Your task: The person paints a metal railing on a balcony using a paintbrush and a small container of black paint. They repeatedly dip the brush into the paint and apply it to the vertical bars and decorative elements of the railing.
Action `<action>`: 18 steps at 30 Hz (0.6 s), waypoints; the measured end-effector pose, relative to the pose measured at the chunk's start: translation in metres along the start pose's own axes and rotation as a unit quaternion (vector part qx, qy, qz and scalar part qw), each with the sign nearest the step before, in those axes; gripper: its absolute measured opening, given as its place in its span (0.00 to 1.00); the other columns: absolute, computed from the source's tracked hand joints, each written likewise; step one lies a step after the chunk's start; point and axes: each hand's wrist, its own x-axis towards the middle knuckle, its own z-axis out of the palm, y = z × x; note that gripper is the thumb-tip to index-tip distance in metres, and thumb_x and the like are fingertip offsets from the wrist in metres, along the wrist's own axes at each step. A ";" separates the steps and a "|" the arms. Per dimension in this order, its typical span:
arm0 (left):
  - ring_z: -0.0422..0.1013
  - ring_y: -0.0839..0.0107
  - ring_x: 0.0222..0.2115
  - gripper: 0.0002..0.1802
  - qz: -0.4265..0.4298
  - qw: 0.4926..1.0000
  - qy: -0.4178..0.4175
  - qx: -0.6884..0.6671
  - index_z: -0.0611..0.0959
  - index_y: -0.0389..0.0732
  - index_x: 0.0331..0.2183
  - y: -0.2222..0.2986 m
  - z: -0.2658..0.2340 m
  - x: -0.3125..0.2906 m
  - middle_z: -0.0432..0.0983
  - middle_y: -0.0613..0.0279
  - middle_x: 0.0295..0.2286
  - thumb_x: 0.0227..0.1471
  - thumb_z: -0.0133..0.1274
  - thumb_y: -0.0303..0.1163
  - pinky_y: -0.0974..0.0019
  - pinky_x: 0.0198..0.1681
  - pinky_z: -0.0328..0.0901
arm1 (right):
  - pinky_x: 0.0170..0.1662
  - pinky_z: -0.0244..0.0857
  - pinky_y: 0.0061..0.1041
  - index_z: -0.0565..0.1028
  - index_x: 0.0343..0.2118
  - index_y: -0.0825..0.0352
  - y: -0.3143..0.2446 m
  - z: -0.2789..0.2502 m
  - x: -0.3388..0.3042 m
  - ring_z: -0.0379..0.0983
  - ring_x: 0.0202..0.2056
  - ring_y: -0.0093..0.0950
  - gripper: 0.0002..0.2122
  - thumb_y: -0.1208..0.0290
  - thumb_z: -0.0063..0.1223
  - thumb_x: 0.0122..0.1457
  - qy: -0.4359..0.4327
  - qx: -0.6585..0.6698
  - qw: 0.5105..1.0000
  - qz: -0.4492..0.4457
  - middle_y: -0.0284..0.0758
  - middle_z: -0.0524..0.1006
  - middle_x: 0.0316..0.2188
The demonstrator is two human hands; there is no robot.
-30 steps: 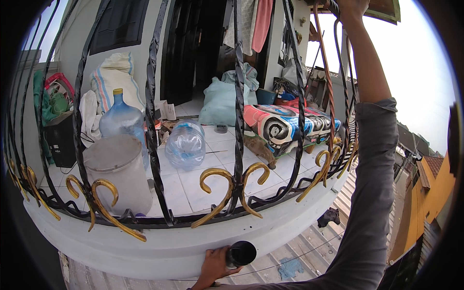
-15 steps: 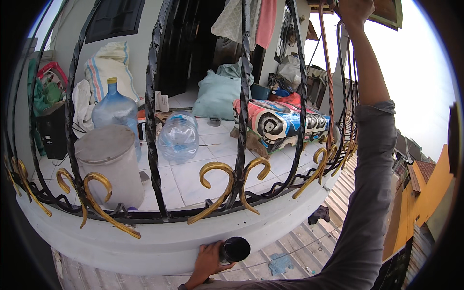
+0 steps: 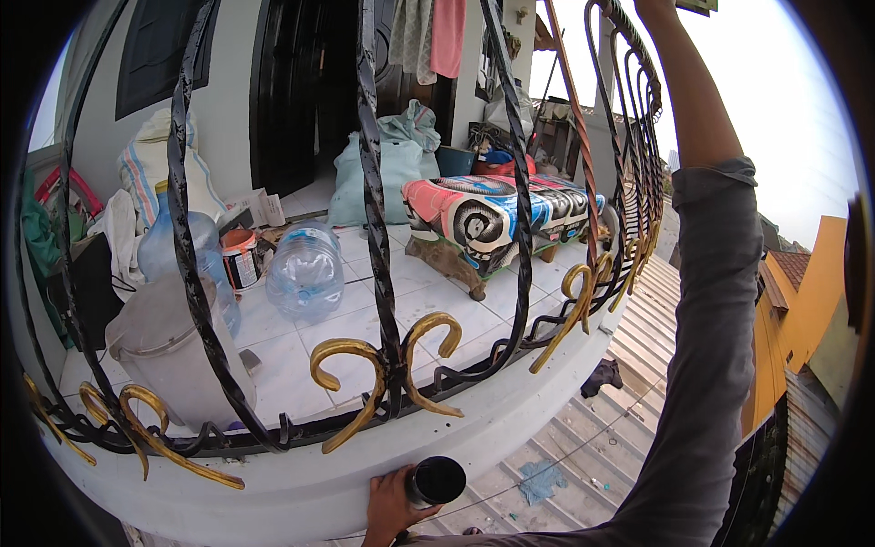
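Left hand (image 3: pixel 390 507): near, low centre; its fingers and thumb were wrapped round a black cylindrical container (image 3: pixel 436 480), dark top uppermost. Container: stood out near the outer side of a white ledge (image 3: pixel 301 479), above a ribbed roof (image 3: pixel 583 456); contact with the ledge could not be told.

Right hand (image 3: pixel 653 7): raised to the far right and cut off by the upper edge; whether it was open or closed could not be told. A grey sleeve (image 3: pixel 711 301) covered most of that arm.

Railing (image 3: pixel 373 182): black twisted bars with gold scrolls, mounted along the ledge.

Behind the railing, left: a lidded grey bucket (image 3: pixel 153 348), near; a blue water bottle (image 3: pixel 187 242), just beyond; a striped white sack (image 3: pixel 150 169), farther. Centre: a clear bottle (image 3: pixel 305 278) sat on white tiles; a pale green sack (image 3: pixel 406 173) lay farther back. Right: a low table with a patterned cover (image 3: pixel 460 205).

On the roof, near right: a light-blue rag (image 3: pixel 542 480) and, farther, a dark cloth (image 3: pixel 602 377).
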 end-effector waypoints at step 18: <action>0.74 0.54 0.46 0.56 -0.022 1.000 0.000 0.010 0.77 0.33 0.51 -0.006 0.011 -0.001 0.79 0.51 0.43 0.26 0.77 0.62 0.50 0.55 0.59 | 0.28 0.71 0.23 0.84 0.25 0.74 0.014 -0.114 -0.098 0.77 0.22 0.22 0.09 0.72 0.63 0.54 -0.281 -0.002 0.948 0.148 0.37 0.83 0.22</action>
